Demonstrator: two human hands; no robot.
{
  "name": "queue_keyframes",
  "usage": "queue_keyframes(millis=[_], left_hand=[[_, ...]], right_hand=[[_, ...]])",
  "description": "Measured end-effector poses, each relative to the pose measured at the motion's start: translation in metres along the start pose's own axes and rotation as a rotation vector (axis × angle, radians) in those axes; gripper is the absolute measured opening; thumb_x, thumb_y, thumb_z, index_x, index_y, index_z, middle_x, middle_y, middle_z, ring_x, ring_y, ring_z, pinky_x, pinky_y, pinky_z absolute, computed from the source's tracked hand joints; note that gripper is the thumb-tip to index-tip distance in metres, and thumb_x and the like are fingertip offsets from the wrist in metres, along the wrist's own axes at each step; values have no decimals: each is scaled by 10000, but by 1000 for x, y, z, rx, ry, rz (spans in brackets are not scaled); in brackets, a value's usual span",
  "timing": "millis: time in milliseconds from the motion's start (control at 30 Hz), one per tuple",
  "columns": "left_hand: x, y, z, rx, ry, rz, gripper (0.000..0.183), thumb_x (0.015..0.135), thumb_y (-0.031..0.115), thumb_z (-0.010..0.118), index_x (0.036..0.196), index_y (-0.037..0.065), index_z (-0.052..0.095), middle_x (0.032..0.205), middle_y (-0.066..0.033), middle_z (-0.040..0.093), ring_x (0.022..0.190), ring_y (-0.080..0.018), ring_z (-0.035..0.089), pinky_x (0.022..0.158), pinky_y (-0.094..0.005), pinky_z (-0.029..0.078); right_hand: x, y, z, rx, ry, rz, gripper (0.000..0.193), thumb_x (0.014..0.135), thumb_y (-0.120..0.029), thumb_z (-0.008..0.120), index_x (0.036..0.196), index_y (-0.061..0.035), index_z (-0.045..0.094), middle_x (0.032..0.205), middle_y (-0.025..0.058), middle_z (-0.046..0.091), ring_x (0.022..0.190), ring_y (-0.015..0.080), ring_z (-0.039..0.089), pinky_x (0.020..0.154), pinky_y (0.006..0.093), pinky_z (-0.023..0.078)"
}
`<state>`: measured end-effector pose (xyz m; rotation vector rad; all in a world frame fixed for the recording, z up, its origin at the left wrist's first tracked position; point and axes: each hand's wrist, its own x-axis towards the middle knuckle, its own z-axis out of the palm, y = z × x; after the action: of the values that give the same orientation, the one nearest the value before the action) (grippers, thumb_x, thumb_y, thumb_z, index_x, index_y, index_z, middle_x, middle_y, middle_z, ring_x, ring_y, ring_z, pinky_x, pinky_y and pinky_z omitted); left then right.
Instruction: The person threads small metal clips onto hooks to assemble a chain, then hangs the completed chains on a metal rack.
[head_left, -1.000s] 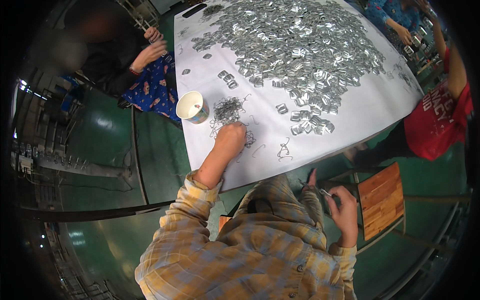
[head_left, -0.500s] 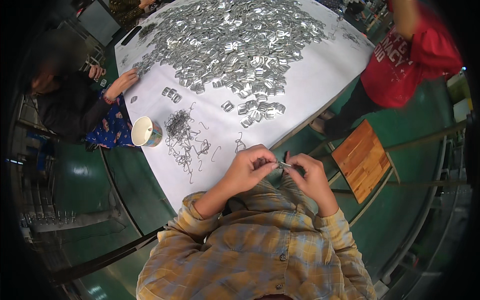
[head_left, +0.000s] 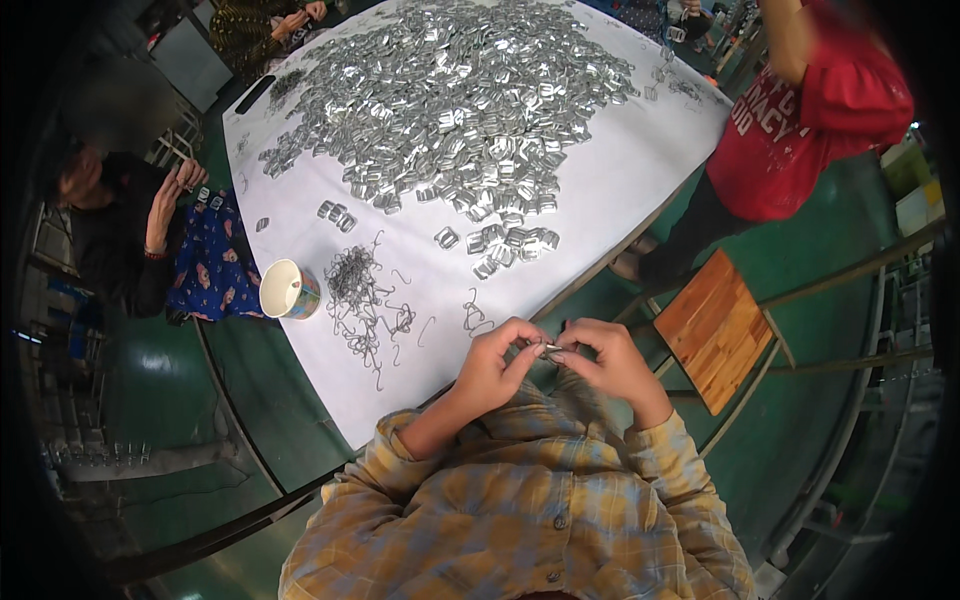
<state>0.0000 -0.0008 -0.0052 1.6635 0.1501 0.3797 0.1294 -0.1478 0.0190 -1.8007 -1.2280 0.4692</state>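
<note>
Just off the table's near edge, my left hand [head_left: 490,370] and my right hand [head_left: 612,362] meet with fingers pinched. Between their fingertips is a small metal buckle [head_left: 552,348], seen nearly edge-on and mostly covered. Whether a wire hook is on it cannot be made out. Beyond my left hand, a few loose wire hooks [head_left: 474,313] lie on the white table [head_left: 400,235]. Farther left is a tangled heap of wire hooks [head_left: 355,285]. A small group of silver buckles [head_left: 512,245] lies ahead, in front of the large buckle pile [head_left: 450,100].
A paper cup [head_left: 288,290] stands at the table's left edge. A wooden stool [head_left: 715,330] is at my right, near a person in a red shirt [head_left: 770,150]. Another person's hands [head_left: 170,195] are at the left; more people sit at the far side.
The person at the left has drawn a hand back from the pile's edge to the other hand. My hands have come slightly closer together, still pinching the buckle. The view has shifted a little.
</note>
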Motion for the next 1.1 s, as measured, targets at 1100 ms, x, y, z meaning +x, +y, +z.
queue_keyframes(millis=[1100], left_hand=[[5,-2,18,208,158,48,93,805,-10,602,882,0,550,788,-80,602,698,-141,578,628,-257,462]], right_hand=[[3,6,-10,545,91,264,115,749,-40,685,820,-21,596,684,-56,512,570,0,452,494,181,364]])
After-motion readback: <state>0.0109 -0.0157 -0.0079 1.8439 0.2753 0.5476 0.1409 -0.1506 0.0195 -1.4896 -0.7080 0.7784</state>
